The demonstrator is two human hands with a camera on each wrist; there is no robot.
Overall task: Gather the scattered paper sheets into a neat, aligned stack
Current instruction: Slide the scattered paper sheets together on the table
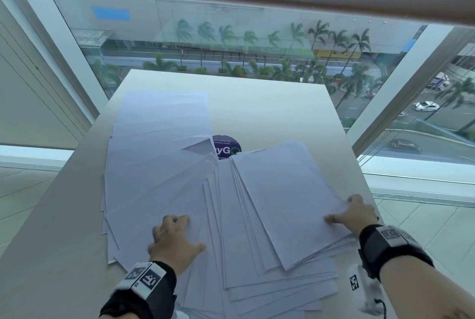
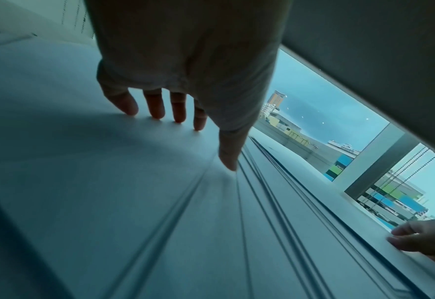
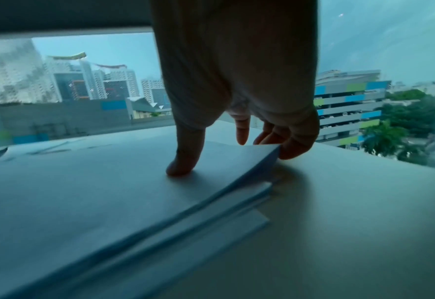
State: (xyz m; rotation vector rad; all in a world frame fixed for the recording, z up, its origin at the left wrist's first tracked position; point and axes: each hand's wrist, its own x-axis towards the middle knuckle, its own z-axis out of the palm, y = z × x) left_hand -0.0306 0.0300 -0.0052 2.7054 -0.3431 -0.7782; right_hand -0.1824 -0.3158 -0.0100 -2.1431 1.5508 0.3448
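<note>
White paper sheets [image 1: 164, 190] lie fanned and overlapping across the near and left parts of a smooth white rectangular table [image 1: 277, 113], their straight edges pointing at many angles; the surfaces are matte, thin and flat, with faint creases on the far-left sheet [image 1: 162, 110]. A dog-eared corner shows near the table's middle, beside a round dark purple sticker [image 1: 227, 145] with partly covered white and green lettering. On the right lies a thicker, roughly aligned bundle of sheets [image 1: 282, 195], tilted with its long side running from far left to near right and resting on top of further splayed sheets. The left hand [image 1: 174, 239] rests on the fanned sheets at the near centre, fingers [image 2: 155, 105] spread and bent, their tips and the thumb tip pressing down on the paper. The right hand [image 1: 357, 213] is at the right edge of the bundle: in the right wrist view the thumb [image 3: 185, 153] presses on the top sheet while the curled fingers hook under the raised edge of the bundle, pinching it, so that the edge lifts off the sheets below. Both wrists carry black straps with square black-and-white marker tags. Beyond the table's far edge is a large glass window [image 1: 257, 43] with pale frames, showing palm trees and a street below.
</note>
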